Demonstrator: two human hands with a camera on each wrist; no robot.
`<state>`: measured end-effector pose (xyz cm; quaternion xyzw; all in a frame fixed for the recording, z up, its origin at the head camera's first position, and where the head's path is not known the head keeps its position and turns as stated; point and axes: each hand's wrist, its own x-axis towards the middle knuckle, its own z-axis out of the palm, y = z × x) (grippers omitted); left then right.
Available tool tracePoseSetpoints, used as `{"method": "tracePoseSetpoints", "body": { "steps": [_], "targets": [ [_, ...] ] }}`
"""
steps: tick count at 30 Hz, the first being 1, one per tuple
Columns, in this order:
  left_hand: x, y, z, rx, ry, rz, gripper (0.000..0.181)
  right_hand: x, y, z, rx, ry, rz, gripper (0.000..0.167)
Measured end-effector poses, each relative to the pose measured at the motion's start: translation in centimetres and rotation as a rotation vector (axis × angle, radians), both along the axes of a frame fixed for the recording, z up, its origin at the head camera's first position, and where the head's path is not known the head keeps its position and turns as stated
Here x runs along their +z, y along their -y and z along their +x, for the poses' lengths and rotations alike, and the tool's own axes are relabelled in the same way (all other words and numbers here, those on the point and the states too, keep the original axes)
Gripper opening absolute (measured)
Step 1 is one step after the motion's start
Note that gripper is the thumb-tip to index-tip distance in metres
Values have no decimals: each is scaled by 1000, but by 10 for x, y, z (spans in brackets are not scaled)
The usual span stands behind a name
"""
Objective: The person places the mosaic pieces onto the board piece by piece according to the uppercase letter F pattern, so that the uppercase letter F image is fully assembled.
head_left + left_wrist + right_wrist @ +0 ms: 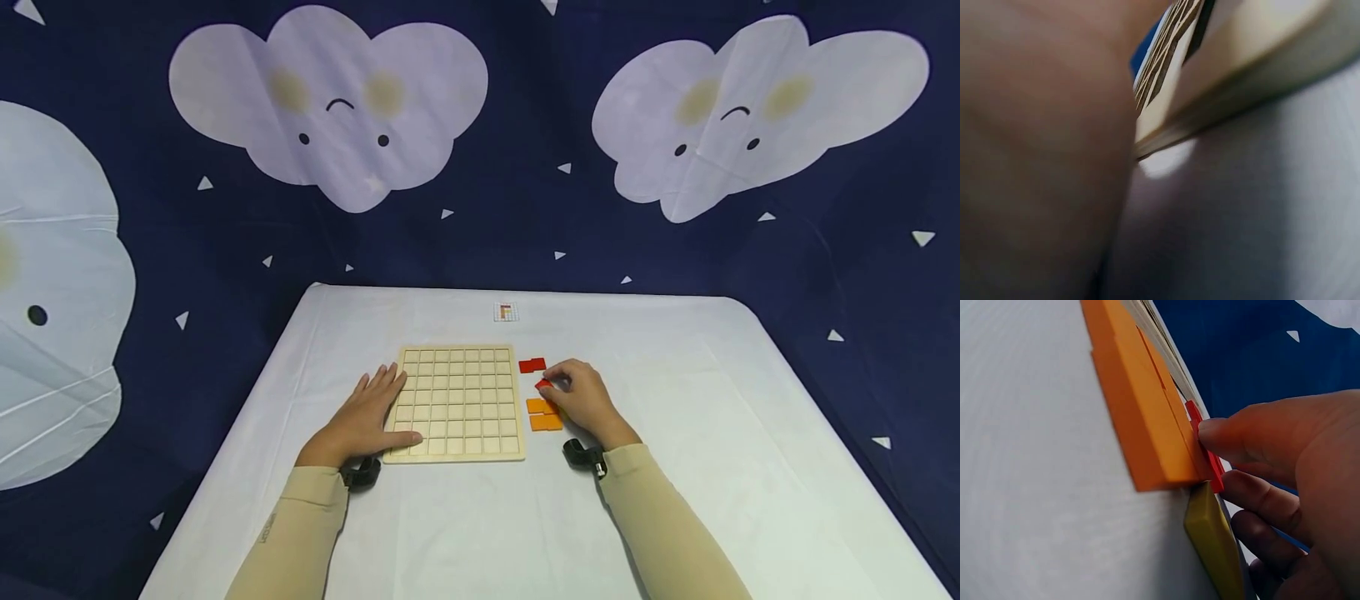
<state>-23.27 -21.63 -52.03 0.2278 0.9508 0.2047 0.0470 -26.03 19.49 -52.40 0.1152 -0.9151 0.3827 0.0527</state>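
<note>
My left hand (365, 421) rests with spread fingers on the left edge of a square wooden grid board (518, 417). In the left wrist view the hand (1041, 150) fills the left side, beside the blurred board edge (1210, 100). Right of the board, my right hand (588, 404) pinches a small red tile (543, 384) between thumb and fingers. The right wrist view shows the thumb (1229, 437) against the red tile (1215, 472). Close by lie orange tiles (1141, 419) and a yellow tile (1213, 534), which the hand hides in the head view.
Further red tiles (532, 366) lie above the held one, and orange tiles (546, 422) below it. A small printed card (506, 312) with a coloured grid lies near the far edge of the white table (675, 350). Behind hangs a dark blue cloth (525, 233) with clouds.
</note>
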Motion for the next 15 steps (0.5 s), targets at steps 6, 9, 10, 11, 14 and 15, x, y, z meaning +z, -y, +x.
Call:
{"method": "tracePoseSetpoints", "body": {
  "steps": [6,9,10,11,14,15],
  "targets": [
    [-3,1,-2,-1,-2,-11,124,-2,0,2,0,9,-9,25],
    [-5,1,-2,1,-1,-14,125,-2,0,3,-4,12,-11,25],
    [-4,1,-2,1,-1,-13,125,-2,1,2,-7,14,-15,25],
    [-5,2,-2,1,-5,-13,125,-1,1,3,-8,15,-13,24],
    [-5,1,-2,-4,-11,-2,124,-1,1,3,-15,18,-10,20],
    [-4,1,-2,-4,-10,-4,124,-1,2,3,-17,17,-8,19]
  ]
}}
